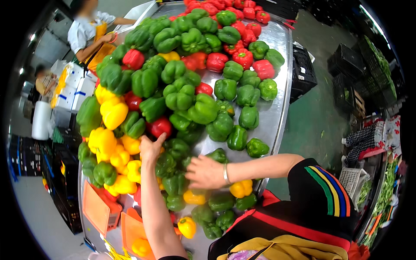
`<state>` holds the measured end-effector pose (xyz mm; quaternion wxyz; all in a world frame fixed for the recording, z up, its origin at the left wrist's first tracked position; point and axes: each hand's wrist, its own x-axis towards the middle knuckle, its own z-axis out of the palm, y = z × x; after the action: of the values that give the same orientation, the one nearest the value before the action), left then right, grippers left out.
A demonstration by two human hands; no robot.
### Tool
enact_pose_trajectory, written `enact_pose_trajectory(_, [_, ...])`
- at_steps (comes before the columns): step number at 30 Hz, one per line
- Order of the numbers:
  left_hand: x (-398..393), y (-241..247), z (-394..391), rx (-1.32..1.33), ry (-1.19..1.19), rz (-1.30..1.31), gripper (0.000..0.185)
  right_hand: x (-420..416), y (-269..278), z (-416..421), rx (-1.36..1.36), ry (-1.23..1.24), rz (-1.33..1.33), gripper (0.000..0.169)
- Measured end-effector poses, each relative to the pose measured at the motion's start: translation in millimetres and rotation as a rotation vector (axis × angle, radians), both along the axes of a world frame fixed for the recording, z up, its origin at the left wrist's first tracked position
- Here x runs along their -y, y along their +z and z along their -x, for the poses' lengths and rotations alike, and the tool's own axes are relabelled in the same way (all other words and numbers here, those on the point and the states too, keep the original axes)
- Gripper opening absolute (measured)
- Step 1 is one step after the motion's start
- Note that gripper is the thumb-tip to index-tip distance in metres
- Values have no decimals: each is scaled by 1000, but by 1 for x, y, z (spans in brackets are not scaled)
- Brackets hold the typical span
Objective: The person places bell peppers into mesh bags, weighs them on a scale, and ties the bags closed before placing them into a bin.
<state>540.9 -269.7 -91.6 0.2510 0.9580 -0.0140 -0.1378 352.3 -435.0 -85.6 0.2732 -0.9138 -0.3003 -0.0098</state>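
Observation:
My left hand [150, 149] reaches into a heap of bell peppers, with its thumb at the lower edge of a red bell pepper [160, 126]. Its other fingers are mostly hidden, so a grip cannot be made out. Yellow bell peppers [102, 143] lie just left of it. My right hand [205, 172], slightly blurred and with a bracelet [225, 173] on the wrist, is spread palm down over green bell peppers [177, 183]. No pepper shows in its fingers. Below it lie a yellow bell pepper [195, 197] and several green ones [222, 202].
The heap covers much of a metal table [276, 107] with a raised rim. Orange plastic baskets [96, 208] stand at its near left edge. Across it, a person [89, 32] holds red-handled scissors [113, 37]. Black crates [302, 70] stand beyond the right rim.

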Motion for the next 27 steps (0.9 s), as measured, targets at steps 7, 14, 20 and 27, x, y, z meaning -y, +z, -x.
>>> enact_pose_trajectory(7, [28, 0, 0, -34, 135, -70, 92, 91, 29, -52, 36, -70, -484, 23])
enact_pose_trajectory(14, [43, -3, 7, 56, 177, -128, 93, 266, -30, -220, 84, -922, 50, 52])
enact_pose_trajectory(20, [29, -1, 8, 11, 115, -31, 85, 255, -65, -258, -7, -1037, 504, 80])
enact_pose_trajectory(27, [25, 10, 49, 347, -68, 52, 72, 265, -22, -236, -281, -898, -111, 90])
